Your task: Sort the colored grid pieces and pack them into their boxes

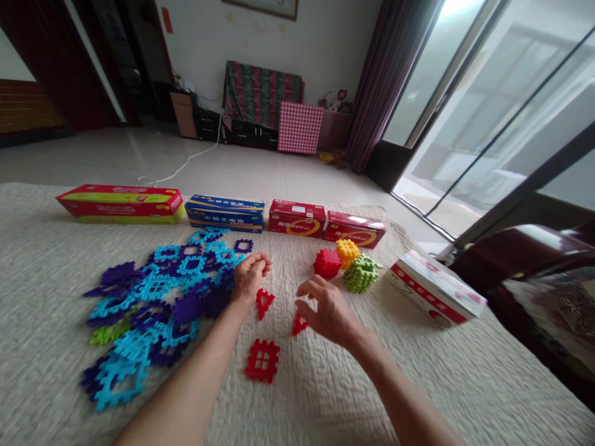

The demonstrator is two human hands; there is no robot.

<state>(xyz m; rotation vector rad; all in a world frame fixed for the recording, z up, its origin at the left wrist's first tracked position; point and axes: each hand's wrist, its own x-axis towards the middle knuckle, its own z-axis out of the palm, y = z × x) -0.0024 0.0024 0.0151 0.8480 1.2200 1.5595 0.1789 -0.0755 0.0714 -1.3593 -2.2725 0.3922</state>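
Note:
My left hand (251, 275) is closed, fingers curled in, at the right edge of a pile of interlocking plastic pieces; whatever its fingers may hold is hidden. Just below it lies a red triangular piece (264, 302). With thumb and fingers apart, my right hand (331, 310) hovers by a second red triangular piece (299, 323), partly covering it. Nearer me is a red square window piece (263, 360). Beyond my right hand sit assembled blocks: a red one (328, 264), a yellow one (348, 253) and a green one (361, 274).
Blue pieces (155, 288), purple pieces (188, 305) and a green piece (111, 331) spread at left on the quilted cover (307, 409). Along the back stand a red-yellow box (121, 204), a blue box (225, 214) and red boxes (297, 218); a white-red box (434, 289) is right.

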